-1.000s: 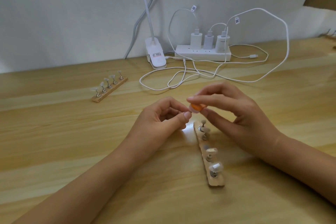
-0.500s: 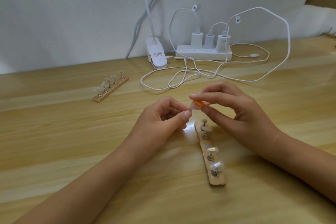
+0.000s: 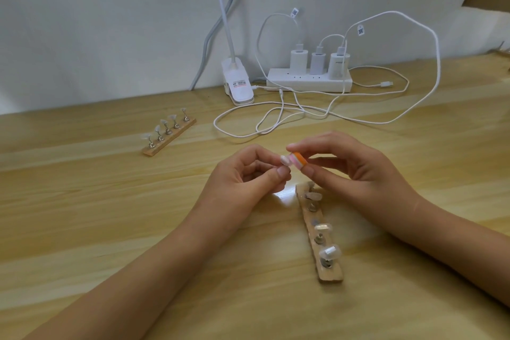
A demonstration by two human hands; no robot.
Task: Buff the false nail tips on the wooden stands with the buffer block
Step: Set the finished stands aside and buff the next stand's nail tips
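Wooden desk point(image 3: 110, 201): just above the far end of the near wooden stand point(image 3: 331, 274), the left hand point(image 3: 248, 176) pinches a nail tip point(image 3: 284, 159) while the right hand point(image 3: 356, 171) pinches the orange buffer block point(image 3: 298, 160) against it. A hard stroke could likely flick the small tip free.

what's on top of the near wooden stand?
On the near stand: three nail tips on metal pegs, one bare slot. The right hand covers its far end; contents there unclear.
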